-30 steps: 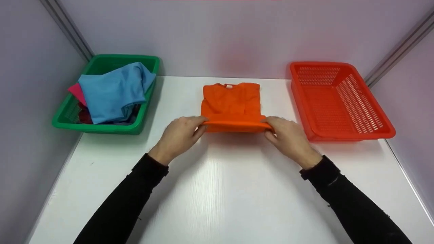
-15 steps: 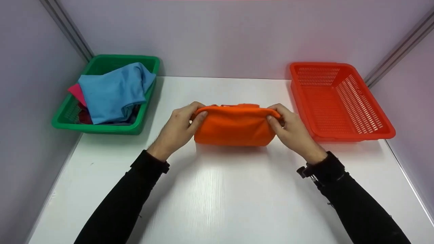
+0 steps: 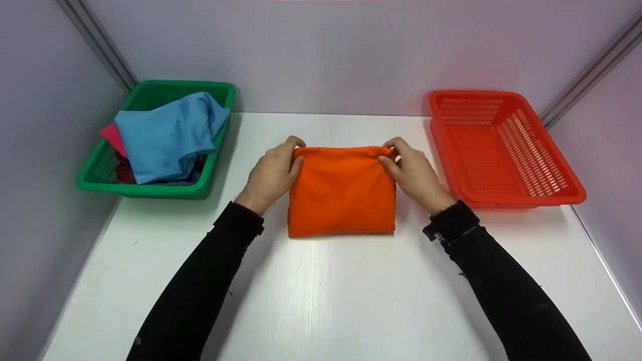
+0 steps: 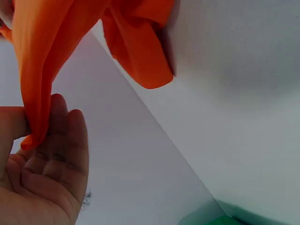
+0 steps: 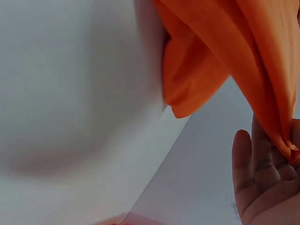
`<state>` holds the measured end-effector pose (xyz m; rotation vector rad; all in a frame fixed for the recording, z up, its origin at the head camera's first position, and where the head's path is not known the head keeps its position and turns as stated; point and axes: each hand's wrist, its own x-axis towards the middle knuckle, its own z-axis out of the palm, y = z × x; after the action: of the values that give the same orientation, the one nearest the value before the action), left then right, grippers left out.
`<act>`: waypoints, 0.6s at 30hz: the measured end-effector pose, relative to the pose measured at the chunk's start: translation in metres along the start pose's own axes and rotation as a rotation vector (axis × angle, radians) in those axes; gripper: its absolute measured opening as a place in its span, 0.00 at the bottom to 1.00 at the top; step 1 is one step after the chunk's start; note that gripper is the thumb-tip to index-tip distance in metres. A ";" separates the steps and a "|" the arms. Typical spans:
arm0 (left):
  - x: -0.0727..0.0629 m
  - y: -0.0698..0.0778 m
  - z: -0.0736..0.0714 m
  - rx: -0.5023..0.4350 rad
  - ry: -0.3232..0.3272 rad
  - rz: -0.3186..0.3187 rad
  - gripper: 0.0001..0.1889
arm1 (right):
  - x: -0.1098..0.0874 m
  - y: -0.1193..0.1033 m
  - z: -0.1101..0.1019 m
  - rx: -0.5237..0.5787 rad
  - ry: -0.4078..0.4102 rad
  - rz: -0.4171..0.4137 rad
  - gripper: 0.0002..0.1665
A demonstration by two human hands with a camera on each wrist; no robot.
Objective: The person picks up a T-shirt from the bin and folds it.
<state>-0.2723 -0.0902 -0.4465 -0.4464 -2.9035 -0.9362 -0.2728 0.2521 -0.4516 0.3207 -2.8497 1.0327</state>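
Note:
An orange shirt (image 3: 343,195), folded into a compact rectangle, is spread between my two hands at the middle of the table. My left hand (image 3: 273,173) pinches its far left corner, thumb on the near side. At the far right corner my right hand (image 3: 414,173) pinches the cloth the same way. In the left wrist view the gathered corner of the shirt (image 4: 40,89) hangs between thumb and fingers, the other fingers (image 4: 77,145) extended behind. The right wrist view has the shirt (image 5: 267,75) bunched into the right hand (image 5: 269,183). The collar is hidden.
At the back left stands a green basket (image 3: 143,189) with a light blue cloth (image 3: 168,135) over pink and dark red ones. A red basket (image 3: 506,200) with slotted sides stands at the back right. White walls enclose the table (image 3: 311,301) at the back and sides.
Both hands have brought the shirt's near edge up and over toward the back. The collar, visible a second ago, is now covered, and the shirt's near edge lies closer to me.

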 end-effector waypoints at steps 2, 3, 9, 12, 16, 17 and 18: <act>0.004 -0.001 0.004 0.058 0.014 0.001 0.19 | 0.007 0.002 0.007 -0.030 -0.018 0.004 0.20; 0.005 -0.002 0.006 0.096 0.024 0.010 0.20 | 0.010 0.002 0.010 -0.055 -0.028 0.004 0.22; 0.000 0.005 0.016 0.279 0.013 0.130 0.29 | 0.005 -0.007 0.024 -0.242 -0.154 -0.013 0.42; -0.008 0.013 0.021 0.293 -0.157 0.120 0.38 | -0.009 -0.016 0.032 -0.321 -0.287 -0.045 0.50; -0.020 0.023 0.032 0.298 -0.416 0.092 0.45 | -0.026 -0.024 0.044 -0.372 -0.473 -0.098 0.56; -0.023 0.024 0.035 0.305 -0.466 0.092 0.46 | -0.029 -0.024 0.046 -0.376 -0.507 -0.103 0.57; -0.024 0.025 0.038 0.314 -0.506 0.094 0.46 | -0.031 -0.024 0.049 -0.378 -0.536 -0.105 0.57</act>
<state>-0.2406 -0.0549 -0.4673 -0.8944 -3.3453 -0.3783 -0.2379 0.2078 -0.4792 0.8012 -3.3534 0.4109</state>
